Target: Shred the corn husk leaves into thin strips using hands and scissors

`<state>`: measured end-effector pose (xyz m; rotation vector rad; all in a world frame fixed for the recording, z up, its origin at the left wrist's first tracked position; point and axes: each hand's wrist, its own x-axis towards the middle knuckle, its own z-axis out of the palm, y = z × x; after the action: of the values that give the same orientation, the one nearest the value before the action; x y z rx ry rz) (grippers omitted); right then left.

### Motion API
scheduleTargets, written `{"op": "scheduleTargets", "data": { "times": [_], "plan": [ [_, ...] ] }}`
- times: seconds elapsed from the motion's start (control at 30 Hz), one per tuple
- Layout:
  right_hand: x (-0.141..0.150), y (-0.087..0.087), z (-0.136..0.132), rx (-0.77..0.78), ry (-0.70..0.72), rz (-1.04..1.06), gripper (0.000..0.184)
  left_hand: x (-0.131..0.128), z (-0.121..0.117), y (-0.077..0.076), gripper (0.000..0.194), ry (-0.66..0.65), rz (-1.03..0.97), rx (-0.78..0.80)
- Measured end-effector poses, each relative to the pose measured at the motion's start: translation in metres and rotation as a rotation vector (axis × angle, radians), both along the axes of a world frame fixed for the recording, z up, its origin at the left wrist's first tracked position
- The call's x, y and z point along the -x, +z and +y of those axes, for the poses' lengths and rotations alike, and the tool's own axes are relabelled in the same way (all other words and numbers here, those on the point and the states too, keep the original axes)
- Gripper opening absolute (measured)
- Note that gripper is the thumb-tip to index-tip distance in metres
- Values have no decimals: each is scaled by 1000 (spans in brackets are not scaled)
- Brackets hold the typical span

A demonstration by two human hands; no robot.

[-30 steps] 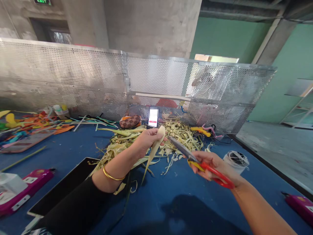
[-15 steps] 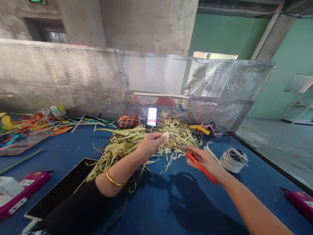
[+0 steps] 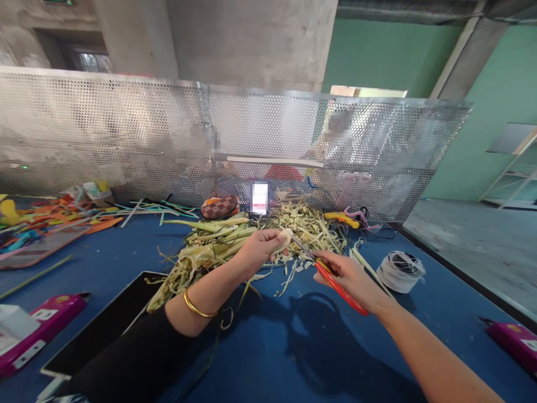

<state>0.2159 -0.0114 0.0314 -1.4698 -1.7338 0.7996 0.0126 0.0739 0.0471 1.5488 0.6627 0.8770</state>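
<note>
My left hand [image 3: 265, 246] pinches a small pale piece of corn husk [image 3: 286, 238] between thumb and fingers. Red-handled scissors [image 3: 342, 290] are in my right hand [image 3: 342, 274], with the metal blades pointing up and left at the edge of the husk piece. Whether the blades touch it, I cannot make out for sure. Behind and below my left hand lies a bundle of long husks [image 3: 210, 251]. A heap of shredded husk [image 3: 316, 226] spreads just beyond both hands, and a few cut scraps [image 3: 289, 277] lie on the blue table under them.
A roll of white cord [image 3: 400, 272] stands at the right. A black tray [image 3: 104, 324] and a magenta power strip [image 3: 46, 324] are at the left. Along the back runs a perforated metal screen [image 3: 264, 123], with a checkered pouch [image 3: 218, 207] before it. Colored strips [image 3: 59, 221] lie far left.
The scissors' blades have come up against the husk piece, and the handles have shifted slightly left and opened a little. The husk piece has turned in my left hand.
</note>
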Motion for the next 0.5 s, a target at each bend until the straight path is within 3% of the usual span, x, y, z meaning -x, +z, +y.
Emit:
{"op": "scheduleTargets", "data": {
  "times": [0.27,0.5],
  "plan": [
    [11,10,-4,60,43,158,47,1,4,-4,35,-21,11,34],
    [8,0,2,30,23,150,39,3,5,-1,31,-24,3,50]
  ]
}}
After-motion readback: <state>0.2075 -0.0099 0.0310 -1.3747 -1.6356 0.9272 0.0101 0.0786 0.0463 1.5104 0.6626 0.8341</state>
